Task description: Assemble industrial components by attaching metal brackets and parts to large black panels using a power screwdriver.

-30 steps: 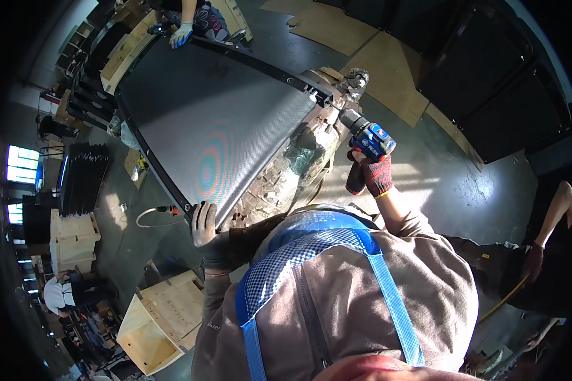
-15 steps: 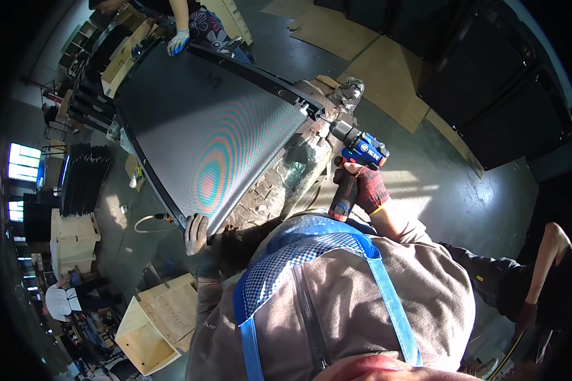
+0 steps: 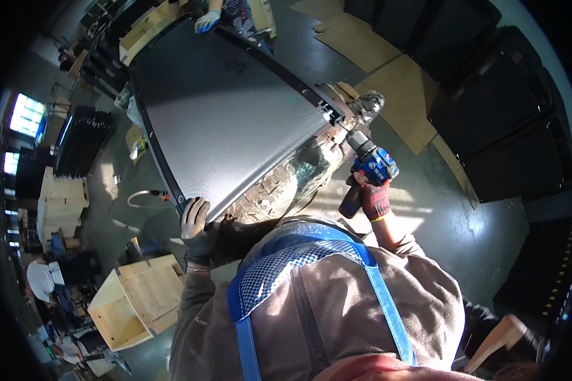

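Note:
A large dark mesh panel [image 3: 229, 120] in a black frame lies across a wrapped support [image 3: 270, 193] in front of me. My left hand [image 3: 195, 219], in a grey and black glove, is closed on the panel's near left corner. In my right hand [image 3: 376, 200], gloved in red and black, is a blue and black cordless drill [image 3: 376, 166], fingers wrapped round its grip. The drill's chuck points at the bracket [image 3: 332, 114] on the panel's right corner. Whether the bit touches it I cannot tell. A co-worker's gloved hand [image 3: 207, 21] rests on the panel's far edge.
Dark panels [image 3: 508, 89] lean at the right, beside flat cardboard [image 3: 397, 101] on the floor. At the lower left stands an open wooden box [image 3: 147, 298]. A hose [image 3: 147, 195] lies left of the panel. Another person's arm [image 3: 499, 343] shows at the lower right.
The view has shifted, so the panel and drill sit farther right in the picture. Both my hands keep their holds. The person at the lower right has moved lower in view.

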`<state>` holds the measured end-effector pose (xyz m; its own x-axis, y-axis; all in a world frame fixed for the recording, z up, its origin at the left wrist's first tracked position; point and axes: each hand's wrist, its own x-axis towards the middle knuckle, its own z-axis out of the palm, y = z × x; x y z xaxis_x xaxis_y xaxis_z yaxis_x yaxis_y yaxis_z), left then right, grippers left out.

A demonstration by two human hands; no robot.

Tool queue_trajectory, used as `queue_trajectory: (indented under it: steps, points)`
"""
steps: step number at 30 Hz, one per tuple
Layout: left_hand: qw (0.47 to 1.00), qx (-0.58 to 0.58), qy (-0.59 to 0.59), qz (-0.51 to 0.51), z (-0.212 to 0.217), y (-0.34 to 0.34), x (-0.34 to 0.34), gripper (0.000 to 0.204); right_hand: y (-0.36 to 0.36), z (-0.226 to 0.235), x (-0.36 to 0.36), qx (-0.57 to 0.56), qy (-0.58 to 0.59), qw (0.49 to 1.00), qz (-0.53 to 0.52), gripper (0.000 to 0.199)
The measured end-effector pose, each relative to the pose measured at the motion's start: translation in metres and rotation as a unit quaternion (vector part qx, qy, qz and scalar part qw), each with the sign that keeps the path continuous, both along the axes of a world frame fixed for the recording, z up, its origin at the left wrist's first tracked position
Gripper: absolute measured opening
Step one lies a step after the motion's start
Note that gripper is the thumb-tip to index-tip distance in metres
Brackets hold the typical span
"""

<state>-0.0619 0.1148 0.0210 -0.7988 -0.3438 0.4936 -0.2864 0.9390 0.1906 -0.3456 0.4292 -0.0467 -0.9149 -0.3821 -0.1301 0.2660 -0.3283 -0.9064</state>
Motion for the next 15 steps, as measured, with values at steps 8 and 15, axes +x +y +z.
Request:
queue_trajectory:
  steps: [8, 15]
  points:
    - [0.999, 0.014, 0.023, -0.025, 0.0, -0.01, 0.006, 0.042, 0.025, -0.003, -0.027, 0.444, 0.529, 0.722, -0.044, 0.015]
    - [0.98, 0.134, 0.122, -0.084, 0.013, -0.018, 0.033, 0.048, -0.025, 0.057, 0.106, 0.432, 0.535, 0.721, 0.086, 0.018]
